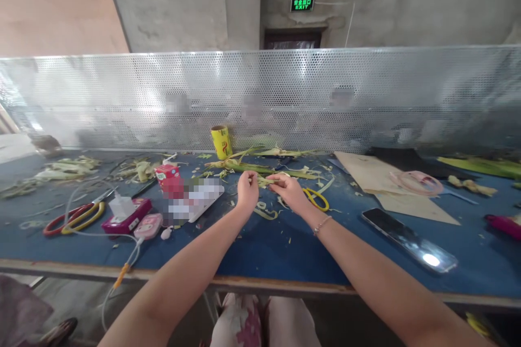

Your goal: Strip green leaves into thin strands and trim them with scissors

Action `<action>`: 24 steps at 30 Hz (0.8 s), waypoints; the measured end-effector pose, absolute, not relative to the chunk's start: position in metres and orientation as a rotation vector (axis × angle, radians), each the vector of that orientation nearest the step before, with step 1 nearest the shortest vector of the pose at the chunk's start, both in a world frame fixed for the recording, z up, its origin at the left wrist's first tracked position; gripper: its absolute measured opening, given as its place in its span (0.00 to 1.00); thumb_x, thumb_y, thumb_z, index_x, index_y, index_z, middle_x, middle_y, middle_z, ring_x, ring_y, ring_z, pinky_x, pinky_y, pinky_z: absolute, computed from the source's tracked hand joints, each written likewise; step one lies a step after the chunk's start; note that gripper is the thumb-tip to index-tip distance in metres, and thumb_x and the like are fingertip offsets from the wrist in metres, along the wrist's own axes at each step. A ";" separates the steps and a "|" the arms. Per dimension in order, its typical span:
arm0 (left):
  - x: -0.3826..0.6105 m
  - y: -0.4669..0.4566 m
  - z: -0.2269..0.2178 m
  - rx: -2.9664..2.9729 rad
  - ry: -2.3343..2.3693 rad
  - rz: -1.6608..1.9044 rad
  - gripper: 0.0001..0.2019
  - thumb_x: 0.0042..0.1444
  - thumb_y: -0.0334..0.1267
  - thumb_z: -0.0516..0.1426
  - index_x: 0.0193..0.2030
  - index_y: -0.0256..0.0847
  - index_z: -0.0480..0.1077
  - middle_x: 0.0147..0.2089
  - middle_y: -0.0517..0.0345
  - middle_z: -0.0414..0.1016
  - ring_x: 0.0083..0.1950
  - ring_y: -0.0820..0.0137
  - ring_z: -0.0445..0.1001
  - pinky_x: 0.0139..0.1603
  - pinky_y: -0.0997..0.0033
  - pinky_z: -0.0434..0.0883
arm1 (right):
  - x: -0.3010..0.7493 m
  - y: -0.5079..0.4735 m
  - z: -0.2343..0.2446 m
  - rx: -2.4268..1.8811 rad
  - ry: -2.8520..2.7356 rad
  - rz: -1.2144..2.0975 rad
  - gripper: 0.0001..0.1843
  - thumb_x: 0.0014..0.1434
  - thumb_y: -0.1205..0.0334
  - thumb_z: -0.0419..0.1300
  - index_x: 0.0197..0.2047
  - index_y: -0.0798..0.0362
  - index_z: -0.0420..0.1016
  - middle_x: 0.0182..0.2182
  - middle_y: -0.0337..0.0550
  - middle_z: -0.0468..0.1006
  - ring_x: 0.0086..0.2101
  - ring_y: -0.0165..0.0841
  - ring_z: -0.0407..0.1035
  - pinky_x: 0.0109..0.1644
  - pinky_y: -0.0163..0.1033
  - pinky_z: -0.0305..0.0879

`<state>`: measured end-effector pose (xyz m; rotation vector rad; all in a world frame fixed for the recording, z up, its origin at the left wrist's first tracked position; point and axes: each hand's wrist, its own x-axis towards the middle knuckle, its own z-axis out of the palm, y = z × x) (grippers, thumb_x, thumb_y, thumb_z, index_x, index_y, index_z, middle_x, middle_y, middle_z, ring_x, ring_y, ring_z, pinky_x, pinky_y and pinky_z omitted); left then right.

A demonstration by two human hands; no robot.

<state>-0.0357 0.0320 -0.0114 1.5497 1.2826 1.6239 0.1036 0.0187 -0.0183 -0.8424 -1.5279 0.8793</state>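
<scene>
Over the middle of the blue table, my left hand [247, 193] and my right hand [290, 193] are close together, fingers pinched. Between them runs a pale green plant strip [266, 180], and both hands appear to grip it. Its exact kind is too small to make out. Curled peelings [265, 213] lie on the table just below. Beside my right hand is a yellow scissor handle [321, 203], its blades hidden. Long green-brown plant stalks [240, 166] lie behind my hands.
A yellow roll [221, 142] stands against the perforated metal screen [285, 81]. On the left are a red carton [170, 181], a purple power strip [127, 218] with a cable, and red-and-yellow-handled scissors [77, 218]. A phone [407, 238] and brown cardboard [378, 173] lie right.
</scene>
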 end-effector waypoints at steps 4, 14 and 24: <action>-0.033 0.037 -0.014 1.322 1.232 1.578 0.03 0.54 0.34 0.52 0.32 0.38 0.65 0.27 0.61 0.66 0.22 0.77 0.62 0.28 0.74 0.61 | 0.099 0.022 -0.021 -0.862 -1.560 0.774 0.12 0.46 0.60 0.60 0.37 0.51 0.76 0.37 0.43 0.78 0.38 0.36 0.72 0.48 0.45 0.66; -0.036 0.042 -0.017 1.352 1.336 1.607 0.03 0.51 0.31 0.55 0.28 0.39 0.67 0.28 0.59 0.69 0.30 0.72 0.66 0.37 0.71 0.64 | 0.089 0.021 -0.021 -0.847 -1.488 0.856 0.12 0.44 0.60 0.60 0.35 0.51 0.78 0.34 0.43 0.79 0.37 0.36 0.72 0.46 0.45 0.67; -0.037 0.033 -0.008 1.505 1.363 1.620 0.07 0.50 0.26 0.54 0.24 0.39 0.64 0.29 0.57 0.67 0.36 0.69 0.66 0.45 0.68 0.62 | 0.084 0.026 -0.023 -0.871 -1.316 0.941 0.13 0.37 0.61 0.65 0.30 0.54 0.76 0.26 0.39 0.76 0.28 0.30 0.68 0.38 0.39 0.65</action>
